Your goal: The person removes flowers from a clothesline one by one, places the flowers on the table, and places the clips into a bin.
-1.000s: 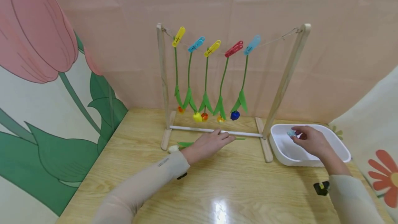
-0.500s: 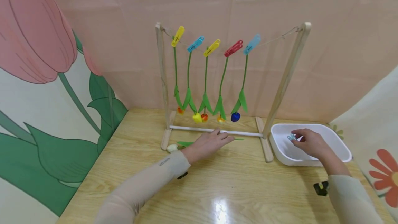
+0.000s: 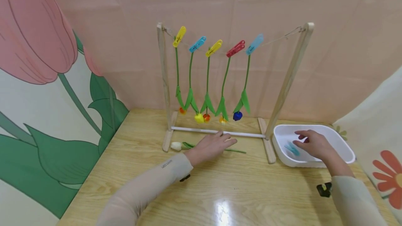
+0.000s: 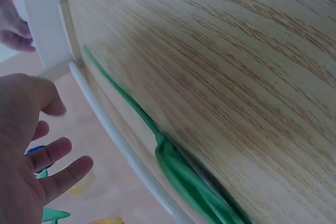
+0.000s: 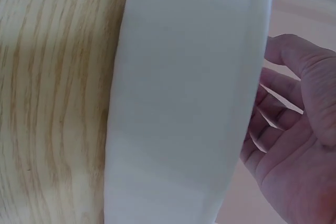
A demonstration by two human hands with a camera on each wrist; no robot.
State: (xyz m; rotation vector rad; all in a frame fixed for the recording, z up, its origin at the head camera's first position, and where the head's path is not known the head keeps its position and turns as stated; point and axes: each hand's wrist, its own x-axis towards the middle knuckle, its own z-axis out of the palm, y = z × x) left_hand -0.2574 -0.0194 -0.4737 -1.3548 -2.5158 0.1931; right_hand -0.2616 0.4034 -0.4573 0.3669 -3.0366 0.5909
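Note:
My left hand [image 3: 211, 147] hovers above a white artificial tulip [image 3: 176, 145], fingers spread and holding nothing. The tulip lies on the table before the rack, its green stem [image 4: 128, 98] apart from the hand in the left wrist view. Over the white basin [image 3: 340, 138] at the right, my right hand [image 3: 315, 144] has its thumb and fingers parted with nothing between them. A light blue clothespin [image 3: 292, 148] lies in the basin just below those fingertips. In the right wrist view the basin's side [image 5: 178, 98] hides the clothespin.
A wooden rack [image 3: 290, 76] carries a string with several clothespins, among them a red clothespin [image 3: 235, 49]. Each grips a tulip stem, bloom downward, including a blue tulip [image 3: 237, 116]. A white rod [image 3: 251, 134] joins the rack's feet.
My right fingers have let go of the light blue clothespin, which now lies in the basin. My left hand has released the white tulip; its stem has dropped to the table.

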